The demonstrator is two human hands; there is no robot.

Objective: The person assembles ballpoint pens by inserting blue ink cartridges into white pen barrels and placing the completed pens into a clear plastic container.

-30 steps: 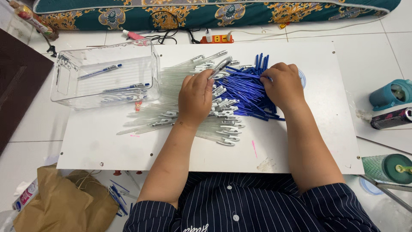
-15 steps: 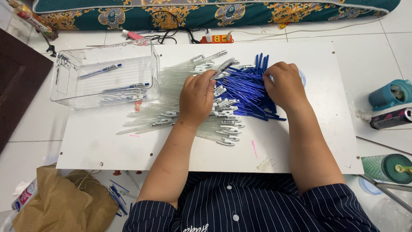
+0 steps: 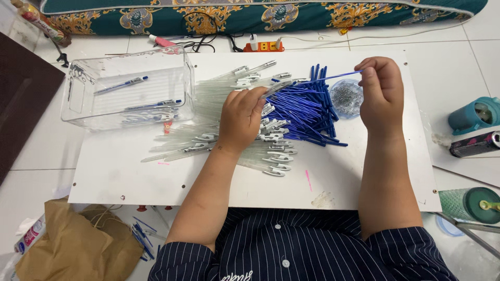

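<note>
My left hand [image 3: 240, 118] holds a clear pen barrel [image 3: 276, 87] by its end, above a heap of clear pen barrels [image 3: 219, 140] on the white board [image 3: 130, 177]. My right hand [image 3: 381, 91] pinches a thin blue ink refill [image 3: 333, 78] that points left toward the barrel's tip. Between the hands lies a pile of blue refills [image 3: 302, 112]. A small round dish of tiny metal springs [image 3: 346, 97] sits just left of my right hand.
A clear plastic box [image 3: 127, 86] with a few assembled pens stands at the board's left. Behind the board lie a power strip [image 3: 263, 47], cables and a patterned cushion [image 3: 250, 13]. Teal containers [image 3: 474, 115] stand at right, a brown paper bag [image 3: 73, 244] at lower left.
Both hands were pressed down on the piles. Now my right hand has lifted a blue refill and my left hand has raised a clear barrel; the spring dish is uncovered.
</note>
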